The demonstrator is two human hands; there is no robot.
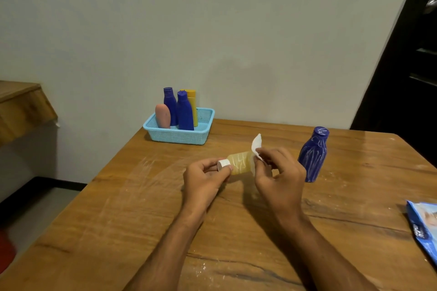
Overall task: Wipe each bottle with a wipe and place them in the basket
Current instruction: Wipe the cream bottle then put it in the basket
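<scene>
A small amber bottle [241, 162] with white streaks and a white cap lies sideways in the air above the table. My left hand [205, 178] grips it at the cap end. My right hand [279, 173] pinches a white wipe [256, 144] against the bottle's other end. A blue bottle [313, 155] marked with white streaks stands on the table to the right of my hands. The light blue basket [165, 134] sits at the table's far left and holds two blue bottles, a pink one and a yellow one, all upright.
A blue pack of wipes [423, 227] lies at the table's right edge. White smears mark the wooden table [118, 220]. A dark door stands at the far right, and a wooden ledge juts in at the left.
</scene>
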